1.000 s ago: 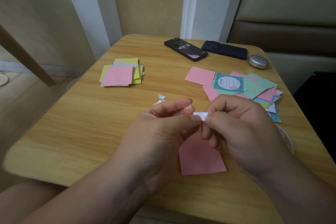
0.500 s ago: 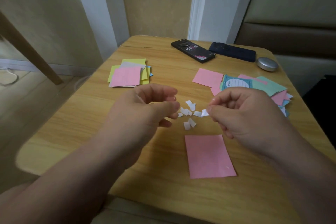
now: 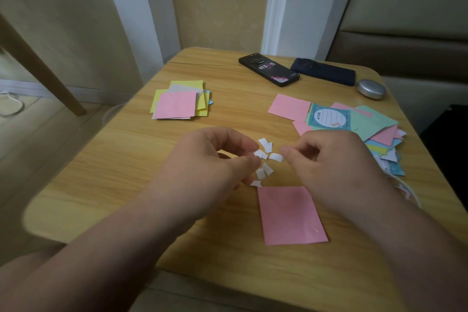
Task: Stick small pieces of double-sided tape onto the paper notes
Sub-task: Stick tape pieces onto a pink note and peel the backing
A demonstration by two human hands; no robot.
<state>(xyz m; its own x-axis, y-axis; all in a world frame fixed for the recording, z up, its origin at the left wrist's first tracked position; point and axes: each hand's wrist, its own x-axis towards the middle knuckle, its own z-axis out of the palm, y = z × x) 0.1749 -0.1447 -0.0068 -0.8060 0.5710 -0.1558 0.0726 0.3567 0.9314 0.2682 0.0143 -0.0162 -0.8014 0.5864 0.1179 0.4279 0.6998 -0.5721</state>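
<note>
It is hard to see whether the left hand (image 3: 215, 162), its fingers curled, pinches any white scrap (image 3: 258, 153). The right hand (image 3: 334, 167) pinches a tape piece (image 3: 276, 157) just beyond the pink note (image 3: 291, 215), which lies on the table (image 3: 121, 175).

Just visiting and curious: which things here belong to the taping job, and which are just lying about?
Job: tape piece pinched by right hand, loose white scraps, pink note, stacked notes, scattered notes.
Lying about: black phone, dark blue phone, silver round case.
</note>
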